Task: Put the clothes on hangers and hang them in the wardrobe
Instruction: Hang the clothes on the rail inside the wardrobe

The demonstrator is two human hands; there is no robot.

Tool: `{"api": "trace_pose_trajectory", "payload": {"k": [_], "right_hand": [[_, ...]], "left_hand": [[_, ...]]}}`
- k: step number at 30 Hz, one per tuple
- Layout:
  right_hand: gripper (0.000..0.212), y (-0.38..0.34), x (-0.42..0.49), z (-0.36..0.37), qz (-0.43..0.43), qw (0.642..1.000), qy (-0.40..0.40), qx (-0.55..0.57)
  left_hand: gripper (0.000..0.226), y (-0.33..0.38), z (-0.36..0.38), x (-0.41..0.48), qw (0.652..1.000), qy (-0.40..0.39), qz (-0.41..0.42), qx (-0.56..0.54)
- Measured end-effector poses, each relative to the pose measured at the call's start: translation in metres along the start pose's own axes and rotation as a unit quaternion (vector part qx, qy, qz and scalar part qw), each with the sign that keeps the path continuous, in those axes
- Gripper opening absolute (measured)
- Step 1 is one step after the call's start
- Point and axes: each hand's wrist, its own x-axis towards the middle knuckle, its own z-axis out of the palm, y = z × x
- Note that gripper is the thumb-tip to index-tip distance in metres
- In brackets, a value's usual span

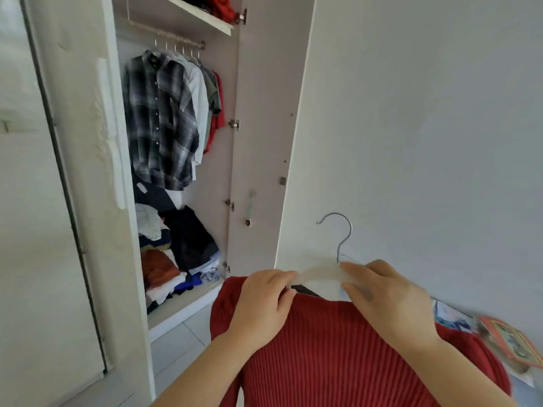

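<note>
Red ribbed sweater (338, 356) on white hanger (318, 274), held right of and below the wardrobe (214, 177) rail (179, 36): hanger's long axis crosswise, hook upward; left hand (264, 304), nearer the wardrobe, grips collar and hanger arm; right hand (385, 298) pinches the other arm.

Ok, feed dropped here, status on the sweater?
Left hand grips red sweater collar, right hand holds white hanger. Not hung yet. Wardrobe open, path clear.
</note>
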Motion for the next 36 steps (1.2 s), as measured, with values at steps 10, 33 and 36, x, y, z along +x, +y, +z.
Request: {"api": "trace_pose_trajectory", "payload": {"k": [10,33,36], "right_hand": [[0.037,0.038,0.147,0.166,-0.105,0.99,-0.013,0.097],[0.037,-0.044,0.503,0.541,-0.207,0.958,0.045,0.191],[0.035,-0.062,0.554,0.578,-0.225,0.949,0.038,0.218]], "left_hand": [[0.032,-0.115,0.032,0.118,0.991,0.049,-0.099,0.075],[0.031,-0.486,0.003,0.405,0.945,0.17,-0.221,0.172],[0.031,-0.524,-0.014,0.438,0.93,0.191,-0.238,0.205]]}}
